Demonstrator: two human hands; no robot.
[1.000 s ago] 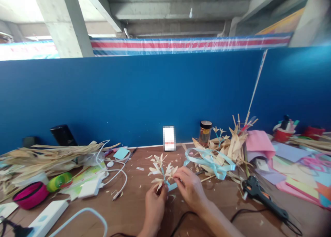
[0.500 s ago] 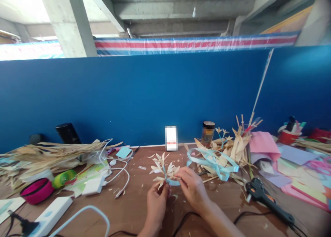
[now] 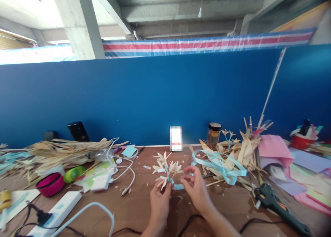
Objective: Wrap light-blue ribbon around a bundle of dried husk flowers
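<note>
My left hand (image 3: 160, 196) pinches the base of a flower spray (image 3: 167, 168) made of pale, dried husk-like petals on a light-blue wrapped stem. A short length of light-blue ribbon (image 3: 178, 186) reaches rightward from the stem by my left fingertips. Just to the right, my right hand (image 3: 196, 186) hovers with thumb and fingers apart, close to the petals and the ribbon's right end. I see nothing between its fingertips. Part of the stem is hidden behind the left fingers.
Loose light-blue ribbon (image 3: 230, 173) lies on dried husks (image 3: 245, 154) at right, with a glue gun (image 3: 278, 206) in front. A jar (image 3: 214, 135) and a phone-like white screen (image 3: 176, 139) stand at the back. Left are a power strip (image 3: 58, 213), white charger (image 3: 100, 182) and pink roll (image 3: 50, 184).
My right hand has drawn slightly right, away from the flower, and its fingers have spread from a pinch. My left hand keeps its hold. The view has swung slightly left.
</note>
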